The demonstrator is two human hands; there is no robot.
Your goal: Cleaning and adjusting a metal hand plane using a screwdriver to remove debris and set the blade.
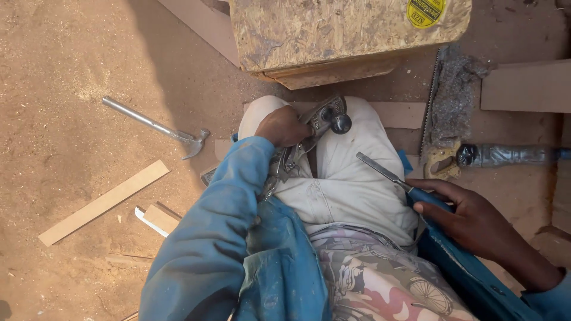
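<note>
On lap: left hand [284, 126] grips plane [315, 134]; right hand [470, 217] apparently chisel [397, 177].

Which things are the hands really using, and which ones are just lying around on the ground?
In use:
- metal hand plane, gripped by the left hand on the lap
- blue-handled chisel, held by the right hand

Just lying about:
- claw hammer
- wooden strip
- handsaw
- plastic bottle
- chipboard block
</note>
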